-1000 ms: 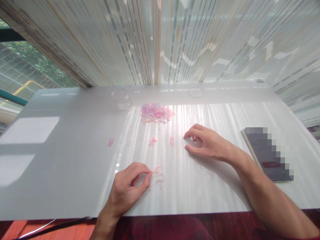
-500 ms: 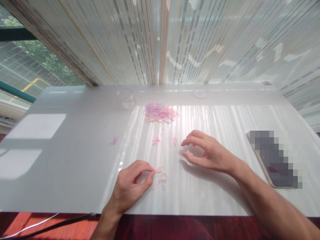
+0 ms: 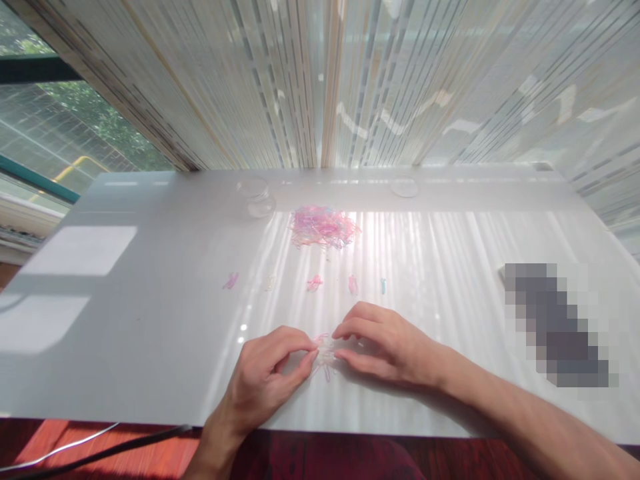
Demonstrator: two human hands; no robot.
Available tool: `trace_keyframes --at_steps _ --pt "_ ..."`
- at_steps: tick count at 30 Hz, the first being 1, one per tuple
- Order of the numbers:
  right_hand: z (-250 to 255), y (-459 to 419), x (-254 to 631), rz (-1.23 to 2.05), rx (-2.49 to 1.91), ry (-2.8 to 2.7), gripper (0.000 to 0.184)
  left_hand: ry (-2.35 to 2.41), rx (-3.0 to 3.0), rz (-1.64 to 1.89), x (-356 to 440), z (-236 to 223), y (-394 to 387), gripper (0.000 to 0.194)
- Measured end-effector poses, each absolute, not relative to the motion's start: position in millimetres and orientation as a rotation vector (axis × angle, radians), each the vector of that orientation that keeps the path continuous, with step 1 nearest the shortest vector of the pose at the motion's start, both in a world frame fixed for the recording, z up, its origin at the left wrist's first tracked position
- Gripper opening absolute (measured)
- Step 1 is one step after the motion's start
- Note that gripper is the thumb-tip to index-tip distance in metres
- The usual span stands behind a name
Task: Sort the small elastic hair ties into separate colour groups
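While the clump of pale-pink and whitish loops (image 3: 325, 359) near the white table's (image 3: 150, 373) front edge can be seen, it is partly covered by fingertips (image 3: 309, 362) and washed out by glare. Left hand (image 3: 265, 373) is pinched together at it, grip on loops unclear; right hand (image 3: 393, 343) is held parted beside it. Beyond, a stringy pink-lilac pile (image 3: 325, 227) is heaped.

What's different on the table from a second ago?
The right hand let go of a blue band, now lying right of the four little bunches, and moved left and toward you to the loose bands, open. The left hand stays pinched at those bands; the bunches and big pile stayed put.
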State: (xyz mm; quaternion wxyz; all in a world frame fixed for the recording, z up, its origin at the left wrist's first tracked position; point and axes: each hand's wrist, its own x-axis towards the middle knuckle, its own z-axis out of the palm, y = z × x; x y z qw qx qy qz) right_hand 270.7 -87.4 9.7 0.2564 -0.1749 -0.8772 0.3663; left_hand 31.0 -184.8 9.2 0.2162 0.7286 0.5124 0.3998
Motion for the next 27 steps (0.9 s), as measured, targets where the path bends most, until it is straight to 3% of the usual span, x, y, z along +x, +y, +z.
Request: trace_keyframes --at_steps 21,27 --pt "13.9 -87.5 270.7 0.909 -0.448 -2.367 0.015 1.426 2.019 1.093 40.3 18.9 -174.5 0.011" --pt "15.6 -81.9 274.1 0.753 -0.473 -2.401 0.016 1.986 1.892 1.208 19.3 21.4 -161.6 0.010"
